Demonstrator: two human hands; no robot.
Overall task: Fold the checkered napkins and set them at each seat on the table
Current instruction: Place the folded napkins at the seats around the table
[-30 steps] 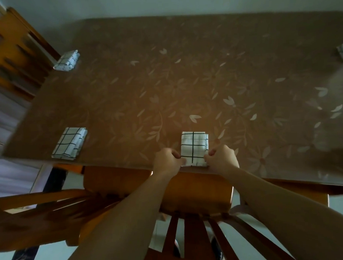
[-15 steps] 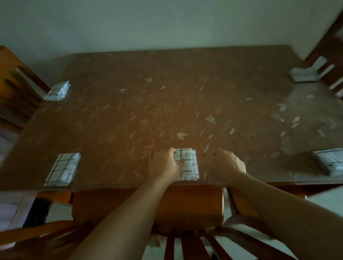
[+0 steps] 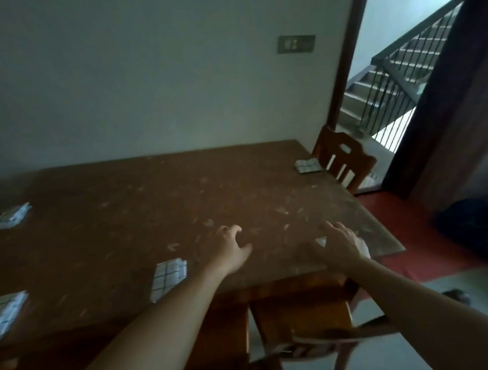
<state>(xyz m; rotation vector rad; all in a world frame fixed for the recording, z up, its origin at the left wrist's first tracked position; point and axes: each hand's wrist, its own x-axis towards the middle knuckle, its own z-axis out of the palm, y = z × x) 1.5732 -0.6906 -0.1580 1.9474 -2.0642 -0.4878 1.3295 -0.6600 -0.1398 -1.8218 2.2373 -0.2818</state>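
My left hand (image 3: 229, 249) hangs over the tabletop (image 3: 126, 233) near its front edge, fingers loosely curled and apart, holding nothing. My right hand (image 3: 340, 243) is spread flat, fingers splayed, by the front right corner, partly covering a folded checkered napkin (image 3: 364, 247); whether it presses the cloth I cannot tell. The tabletop is a smooth brown sheet with a pale leaf print. Another folded napkin (image 3: 168, 278), a white rectangle with dark grid lines, lies at the front edge just left of my left forearm. More folded squares sit at the front left corner (image 3: 5, 313), the left edge (image 3: 10, 217) and the far right edge (image 3: 308, 166), beside a wooden slatted chair (image 3: 346, 162).
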